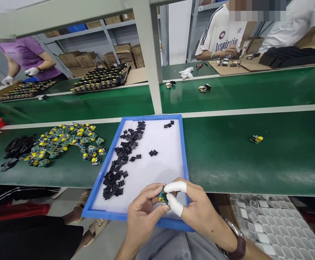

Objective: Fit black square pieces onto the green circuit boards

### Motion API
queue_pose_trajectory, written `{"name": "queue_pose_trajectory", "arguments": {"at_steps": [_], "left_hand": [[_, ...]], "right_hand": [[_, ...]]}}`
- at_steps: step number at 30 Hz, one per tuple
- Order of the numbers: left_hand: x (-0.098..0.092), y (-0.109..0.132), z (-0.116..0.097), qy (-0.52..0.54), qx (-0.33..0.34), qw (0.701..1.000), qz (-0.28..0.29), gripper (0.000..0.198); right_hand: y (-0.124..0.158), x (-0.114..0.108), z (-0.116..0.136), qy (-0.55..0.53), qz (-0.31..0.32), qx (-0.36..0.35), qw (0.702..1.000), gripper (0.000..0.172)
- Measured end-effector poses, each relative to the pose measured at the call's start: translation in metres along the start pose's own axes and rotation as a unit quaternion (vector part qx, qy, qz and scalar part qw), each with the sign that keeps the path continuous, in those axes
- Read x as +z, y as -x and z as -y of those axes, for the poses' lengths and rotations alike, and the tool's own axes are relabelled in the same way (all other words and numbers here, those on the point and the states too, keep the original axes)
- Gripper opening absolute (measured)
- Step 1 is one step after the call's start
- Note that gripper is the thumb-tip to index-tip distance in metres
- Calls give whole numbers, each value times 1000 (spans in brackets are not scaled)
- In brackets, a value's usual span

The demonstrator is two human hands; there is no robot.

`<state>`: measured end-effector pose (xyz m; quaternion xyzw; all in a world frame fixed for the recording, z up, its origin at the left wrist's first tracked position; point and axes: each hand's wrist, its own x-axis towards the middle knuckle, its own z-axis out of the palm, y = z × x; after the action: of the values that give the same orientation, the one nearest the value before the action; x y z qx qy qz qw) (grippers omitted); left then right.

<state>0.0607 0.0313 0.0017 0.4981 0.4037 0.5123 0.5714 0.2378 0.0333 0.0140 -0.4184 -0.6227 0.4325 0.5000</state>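
My left hand point(146, 207) and my right hand point(192, 202) meet over the near edge of a blue-rimmed white tray point(170, 162). Between them they pinch a small green circuit board point(164, 196) with a yellow part on it. White finger cots cover the thumb and a finger of my right hand, which press the board from the right. The left fingers grip it from the other side and partly hide it. Small black plastic pieces point(123, 151) lie along the tray's left side, with a few more point(153, 153) near its middle.
A heap of circuit boards with yellow parts point(62, 139) and a black pile point(19, 146) lie left of the tray. One board point(256, 139) sits on the green bench to the right. Beyond a post point(146, 54), co-workers handle parts. Clear-white trays point(276, 224) stand low at right.
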Motion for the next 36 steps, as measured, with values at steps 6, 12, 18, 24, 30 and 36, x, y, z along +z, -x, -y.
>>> {"name": "queue_pose_trajectory", "arguments": {"at_steps": [6, 12, 18, 24, 30, 36], "left_hand": [[-2, -1, 0, 5, 14, 1000, 21, 44], [-4, 0, 1, -12, -2, 999, 30, 44], [-3, 0, -3, -35, 2, 999, 23, 44], [-1, 1, -3, -90, 38, 994, 44, 46], [0, 9, 4, -213, 107, 971, 22, 50], [3, 10, -8, -310, 193, 929, 63, 58]], "right_hand": [[3, 1, 1, 8, 2, -5, 1000, 42], [2, -4, 1, -7, 6, 38, 999, 27], [-1, -12, 8, 9, 54, 12, 998, 27], [-5, -18, 4, -19, 75, 50, 996, 27], [-5, -15, -10, -189, 67, 188, 961, 16], [0, -11, -18, -288, 14, 278, 916, 25]]}}
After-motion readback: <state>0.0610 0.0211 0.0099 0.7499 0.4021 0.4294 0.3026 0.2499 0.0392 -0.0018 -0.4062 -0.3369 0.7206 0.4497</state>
